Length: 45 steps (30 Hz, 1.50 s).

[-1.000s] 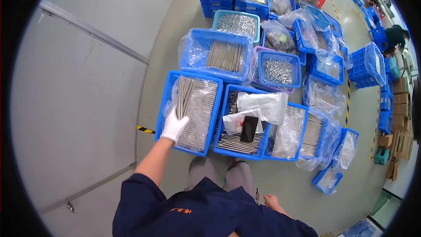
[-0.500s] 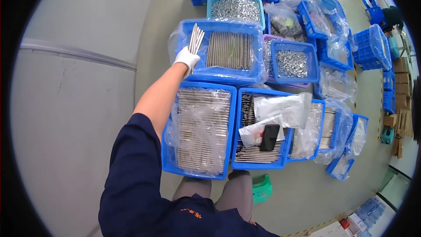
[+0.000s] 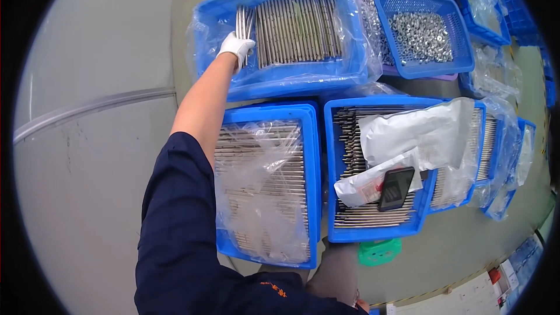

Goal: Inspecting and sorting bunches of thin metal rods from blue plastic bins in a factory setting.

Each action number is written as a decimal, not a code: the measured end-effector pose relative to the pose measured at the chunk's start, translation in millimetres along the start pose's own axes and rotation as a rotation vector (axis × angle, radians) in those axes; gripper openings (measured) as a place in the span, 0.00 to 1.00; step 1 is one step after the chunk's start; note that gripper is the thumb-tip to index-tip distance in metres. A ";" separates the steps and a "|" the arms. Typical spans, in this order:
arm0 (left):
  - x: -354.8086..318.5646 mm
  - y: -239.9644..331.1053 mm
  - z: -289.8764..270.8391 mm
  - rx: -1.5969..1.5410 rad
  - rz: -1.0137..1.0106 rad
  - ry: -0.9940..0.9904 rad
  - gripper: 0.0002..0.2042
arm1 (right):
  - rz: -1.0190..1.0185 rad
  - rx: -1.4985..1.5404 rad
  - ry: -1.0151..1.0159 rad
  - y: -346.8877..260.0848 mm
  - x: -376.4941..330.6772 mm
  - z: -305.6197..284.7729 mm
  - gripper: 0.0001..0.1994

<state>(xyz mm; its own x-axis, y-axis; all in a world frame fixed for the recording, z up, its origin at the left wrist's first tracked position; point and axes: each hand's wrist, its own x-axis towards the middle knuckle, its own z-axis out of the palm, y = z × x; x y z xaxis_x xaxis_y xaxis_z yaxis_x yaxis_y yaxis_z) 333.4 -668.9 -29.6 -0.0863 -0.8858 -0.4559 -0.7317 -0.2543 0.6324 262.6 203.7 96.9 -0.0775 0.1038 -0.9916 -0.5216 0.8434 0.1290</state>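
Note:
My left hand [image 3: 237, 48], in a white glove, is closed round a small bundle of metal rods [image 3: 244, 20]. It is inside the left part of a plastic-lined blue bin [image 3: 294, 76], and the bundle stands close to the left end of a row of similar rods [image 3: 297, 26]. Some rods in that row have a greenish tint. Of my right hand [image 3: 363, 304] only a small patch of skin shows at the lower edge; its fingers are hidden.
Nearer me, a blue crate [image 3: 311, 198] holds rods under clear plastic. Beside it, another crate [image 3: 376, 234] of rods carries silvery pouches [image 3: 417, 134] and a black phone [image 3: 396, 188]. A blue basket [image 3: 423, 69] of small metal parts stands right of the bin. A green stool [image 3: 379, 252] is below.
My left hand has lowered the bundle from above the bin's left side into the bin, beside the row. The view has moved closer to the bins.

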 end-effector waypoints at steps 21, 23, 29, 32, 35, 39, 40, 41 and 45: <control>29.9 -24.5 13.5 0.052 -0.046 0.009 0.29 | -0.204 0.206 0.160 48.3 7.6 31.7 0.21; 31.2 -32.8 10.1 0.021 0.063 0.037 0.30 | -0.216 0.196 0.167 51.3 7.3 31.9 0.20; -10.3 4.9 14.5 0.815 0.196 -0.086 0.41 | -0.233 0.179 0.180 52.5 3.3 36.6 0.18; -16.1 3.0 12.3 0.897 0.171 -0.159 0.47 | -0.250 0.170 0.182 55.3 6.5 39.8 0.17; -30.1 9.7 17.4 1.009 0.172 -0.186 0.50 | -0.260 0.168 0.185 54.5 10.4 45.0 0.16; -26.4 1.1 17.5 0.993 0.252 -0.128 0.47 | -0.276 0.164 0.191 52.1 16.8 50.7 0.15; -24.0 0.0 15.2 0.976 0.309 -0.134 0.46 | -0.280 0.162 0.193 52.1 17.9 51.9 0.14; -21.4 -2.6 14.3 0.975 0.308 -0.134 0.46 | -0.284 0.161 0.196 51.9 20.1 52.6 0.14; -23.5 0.9 12.8 0.931 0.325 -0.185 0.46 | -0.292 0.159 0.210 47.5 28.7 56.3 0.13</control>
<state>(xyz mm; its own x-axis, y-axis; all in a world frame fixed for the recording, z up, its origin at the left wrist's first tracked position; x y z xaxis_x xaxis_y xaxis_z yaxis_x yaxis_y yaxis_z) 326.1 -643.4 -26.3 -0.4216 -0.7637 -0.4888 -0.8850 0.4641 0.0381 283.5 276.4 73.9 -0.1263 -0.2487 -0.9603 -0.4106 0.8943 -0.1776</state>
